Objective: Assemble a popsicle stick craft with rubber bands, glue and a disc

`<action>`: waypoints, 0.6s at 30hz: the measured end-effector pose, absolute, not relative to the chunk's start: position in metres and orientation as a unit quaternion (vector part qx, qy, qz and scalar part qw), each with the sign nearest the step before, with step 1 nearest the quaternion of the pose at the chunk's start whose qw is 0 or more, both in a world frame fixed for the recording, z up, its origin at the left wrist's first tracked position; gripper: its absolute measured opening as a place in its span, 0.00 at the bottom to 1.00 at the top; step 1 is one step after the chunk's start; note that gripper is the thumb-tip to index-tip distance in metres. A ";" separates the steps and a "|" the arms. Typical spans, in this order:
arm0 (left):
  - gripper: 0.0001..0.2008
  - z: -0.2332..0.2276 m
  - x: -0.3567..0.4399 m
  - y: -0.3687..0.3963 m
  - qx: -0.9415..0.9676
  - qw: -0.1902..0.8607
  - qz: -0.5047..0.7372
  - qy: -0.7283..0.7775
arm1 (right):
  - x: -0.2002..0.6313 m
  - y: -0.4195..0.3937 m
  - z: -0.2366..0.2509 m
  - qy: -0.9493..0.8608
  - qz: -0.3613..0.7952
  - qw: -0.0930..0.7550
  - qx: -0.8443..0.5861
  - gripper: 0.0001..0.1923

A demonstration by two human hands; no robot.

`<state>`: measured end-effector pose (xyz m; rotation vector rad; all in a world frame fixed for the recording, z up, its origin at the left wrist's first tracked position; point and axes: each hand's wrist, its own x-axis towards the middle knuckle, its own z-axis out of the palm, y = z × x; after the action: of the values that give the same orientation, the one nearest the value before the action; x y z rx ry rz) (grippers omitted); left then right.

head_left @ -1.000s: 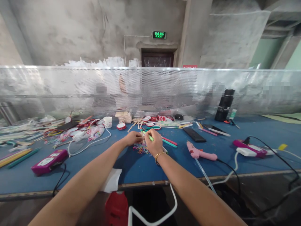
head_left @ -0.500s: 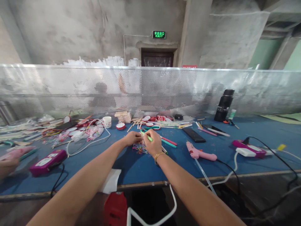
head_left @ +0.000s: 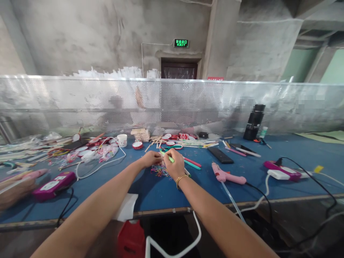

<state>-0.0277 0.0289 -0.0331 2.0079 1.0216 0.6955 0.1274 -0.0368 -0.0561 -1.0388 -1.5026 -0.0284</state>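
Blue felt covers the bench [head_left: 242, 186] in front of me, and the nearest things on it are a white sheet [head_left: 126, 207] hanging over the front edge and a white cable [head_left: 197, 229] looping below. Both my forearms run out to the middle, where little has changed in the last second: my hands have stayed together on the same spot, only the view has dipped a touch. My right hand [head_left: 174, 165] is closed round a green pen [head_left: 169, 157], its tip pointing up and left toward my left hand [head_left: 151, 158], which is curled shut with its fingertips meeting the pen; whether it pinches anything of its own I cannot tell. Just under both hands lies a tangle of coloured rubber bands [head_left: 160, 170], touching the felt.

What has changed is at the far left: another person's hand [head_left: 14, 188] has come in beside the magenta box [head_left: 52, 185], with a pink glue gun [head_left: 32, 174] above it. It is well apart from my work.

To my right lie loose pens [head_left: 192, 163], my own pink glue gun [head_left: 227, 176] and a black remote [head_left: 220, 155]. Farther back stand a white cup [head_left: 122, 139], red-rimmed lids [head_left: 138, 144], a black flask [head_left: 253, 122] and the perforated screen [head_left: 80, 104].
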 end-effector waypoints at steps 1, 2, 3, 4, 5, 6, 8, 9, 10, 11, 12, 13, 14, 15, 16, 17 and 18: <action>0.18 -0.033 -0.028 0.029 0.788 0.381 0.271 0.400 | 0.127 -0.037 -0.056 -0.656 -0.011 0.609 -0.445 0.06; 0.18 -0.033 -0.028 0.029 0.788 0.382 0.270 0.401 | 0.127 -0.037 -0.057 -0.659 -0.011 0.608 -0.443 0.06; 0.18 -0.033 -0.028 0.029 0.786 0.384 0.271 0.401 | 0.127 -0.036 -0.057 -0.659 -0.011 0.607 -0.445 0.06; 0.18 -0.033 -0.028 0.029 0.784 0.387 0.273 0.401 | 0.127 -0.036 -0.057 -0.655 -0.011 0.607 -0.449 0.06; 0.17 -0.033 -0.028 0.028 0.782 0.391 0.275 0.400 | 0.128 -0.036 -0.057 -0.650 -0.012 0.608 -0.455 0.06; 0.17 -0.033 -0.028 0.028 0.781 0.393 0.275 0.400 | 0.128 -0.035 -0.057 -0.645 -0.014 0.609 -0.461 0.06; 0.17 -0.033 -0.028 0.027 0.780 0.393 0.275 0.403 | 0.128 -0.036 -0.057 -0.643 -0.014 0.608 -0.465 0.06; 0.17 -0.033 -0.028 0.027 0.779 0.393 0.274 0.404 | 0.128 -0.036 -0.057 -0.646 -0.014 0.606 -0.463 0.06; 0.17 -0.032 -0.028 0.026 0.778 0.395 0.274 0.405 | 0.127 -0.036 -0.057 -0.651 -0.014 0.604 -0.459 0.06; 0.17 -0.032 -0.027 0.026 0.777 0.396 0.274 0.406 | 0.127 -0.037 -0.057 -0.656 -0.013 0.603 -0.454 0.06; 0.17 -0.032 -0.027 0.026 0.775 0.397 0.275 0.407 | 0.127 -0.038 -0.056 -0.660 -0.013 0.602 -0.449 0.06; 0.17 -0.031 -0.027 0.025 0.775 0.398 0.275 0.407 | 0.127 -0.038 -0.056 -0.662 -0.013 0.602 -0.446 0.07; 0.17 -0.031 -0.027 0.025 0.775 0.399 0.274 0.407 | 0.127 -0.039 -0.056 -0.663 -0.013 0.602 -0.445 0.07; 0.17 -0.031 -0.026 0.025 0.775 0.399 0.273 0.406 | 0.127 -0.039 -0.056 -0.662 -0.013 0.602 -0.447 0.07; 0.18 -0.031 -0.026 0.025 0.776 0.399 0.274 0.405 | 0.127 -0.039 -0.056 -0.661 -0.014 0.600 -0.449 0.07; 0.18 -0.031 -0.026 0.025 0.776 0.399 0.275 0.404 | 0.127 -0.039 -0.056 -0.662 -0.015 0.598 -0.452 0.06; 0.18 -0.031 -0.026 0.025 0.776 0.400 0.276 0.403 | 0.127 -0.039 -0.056 -0.662 -0.015 0.595 -0.455 0.06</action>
<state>-0.0262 0.0255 -0.0309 1.9633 1.0193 0.6971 0.1267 -0.0388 -0.0558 -1.0566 -1.5382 -0.0358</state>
